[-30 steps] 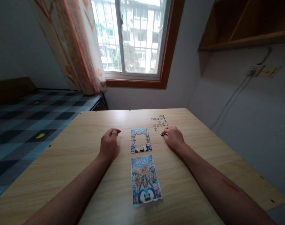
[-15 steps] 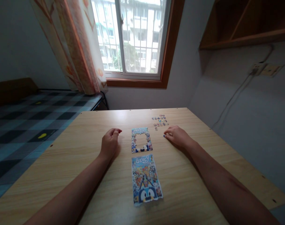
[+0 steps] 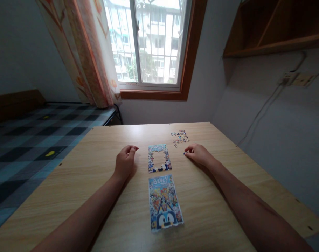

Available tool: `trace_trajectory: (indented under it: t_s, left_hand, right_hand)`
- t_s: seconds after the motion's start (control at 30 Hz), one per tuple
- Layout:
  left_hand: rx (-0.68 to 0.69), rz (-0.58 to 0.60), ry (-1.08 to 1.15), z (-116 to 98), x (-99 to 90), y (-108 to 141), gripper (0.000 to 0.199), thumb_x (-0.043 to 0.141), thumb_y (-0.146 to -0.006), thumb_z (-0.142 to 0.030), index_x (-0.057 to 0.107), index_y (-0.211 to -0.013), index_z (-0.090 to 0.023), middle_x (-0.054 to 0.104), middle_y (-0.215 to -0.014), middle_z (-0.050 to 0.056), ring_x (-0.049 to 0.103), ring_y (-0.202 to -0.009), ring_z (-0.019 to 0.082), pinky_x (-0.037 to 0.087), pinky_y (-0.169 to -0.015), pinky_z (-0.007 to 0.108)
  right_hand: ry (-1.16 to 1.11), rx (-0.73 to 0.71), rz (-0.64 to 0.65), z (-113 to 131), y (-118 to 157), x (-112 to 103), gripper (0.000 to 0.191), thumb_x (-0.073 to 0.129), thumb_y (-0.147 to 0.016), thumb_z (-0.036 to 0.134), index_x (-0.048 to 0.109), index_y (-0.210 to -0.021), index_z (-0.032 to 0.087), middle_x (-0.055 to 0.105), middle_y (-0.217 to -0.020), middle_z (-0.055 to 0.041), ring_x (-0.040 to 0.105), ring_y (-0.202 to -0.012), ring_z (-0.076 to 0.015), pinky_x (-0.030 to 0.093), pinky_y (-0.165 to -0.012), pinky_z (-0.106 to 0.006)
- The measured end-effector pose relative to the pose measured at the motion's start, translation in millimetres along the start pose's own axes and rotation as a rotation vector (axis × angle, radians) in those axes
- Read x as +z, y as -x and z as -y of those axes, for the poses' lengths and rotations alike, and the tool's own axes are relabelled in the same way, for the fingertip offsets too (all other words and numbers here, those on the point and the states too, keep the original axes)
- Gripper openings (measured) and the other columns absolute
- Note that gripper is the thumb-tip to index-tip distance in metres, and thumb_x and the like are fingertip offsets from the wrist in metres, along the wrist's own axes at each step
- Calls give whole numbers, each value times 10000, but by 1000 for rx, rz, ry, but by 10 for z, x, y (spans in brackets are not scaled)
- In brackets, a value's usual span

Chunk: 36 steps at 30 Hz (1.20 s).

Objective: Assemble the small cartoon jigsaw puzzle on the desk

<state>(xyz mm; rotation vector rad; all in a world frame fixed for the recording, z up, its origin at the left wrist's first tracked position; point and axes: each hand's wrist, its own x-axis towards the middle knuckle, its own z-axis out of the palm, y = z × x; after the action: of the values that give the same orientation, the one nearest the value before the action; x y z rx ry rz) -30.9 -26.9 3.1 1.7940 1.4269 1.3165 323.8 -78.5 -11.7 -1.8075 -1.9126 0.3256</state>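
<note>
Between the thumb and fingers of my right hand [image 3: 199, 154] is a small dark puzzle piece [image 3: 185, 153], held just above or on the table. My left hand [image 3: 125, 160] rests on the wood to the left, its fingers curled closed and nothing showing in them. Between the hands lies a jigsaw puzzle [image 3: 150, 162] with its border joined and its middle open to the tabletop. Nearer to me is a creased paper picture [image 3: 166, 203] with "Bluey" lettering and a blue dog's face. Several loose puzzle pieces [image 3: 180, 136] are spread beyond my right hand.
The wooden table [image 3: 101, 210] reaches toward the wall under a barred window [image 3: 159, 49]. On the left stands a bed with a checked cover [image 3: 51, 129], beside a curtain [image 3: 88, 59]. A shelf [image 3: 275, 47] and a wall socket [image 3: 289, 78] are at right.
My right hand's fingers have shifted slightly around the puzzle piece, the index finger now more bent. My left hand has barely moved. The whole view has drifted a little.
</note>
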Motion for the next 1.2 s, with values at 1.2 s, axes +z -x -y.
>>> trace_trajectory:
  t_s: [1.2]
  left_hand:
    - [770, 376, -334, -237, 43, 263, 92, 702, -873, -259, 746, -949, -231, 716, -1010, 52, 645, -938, 211, 555, -821, 378]
  right_hand:
    - [-466, -235, -228, 1019, 289, 467, 138, 673, -889, 192, 782, -969, 217, 750, -836, -37, 625, -722, -171, 484, -708, -322]
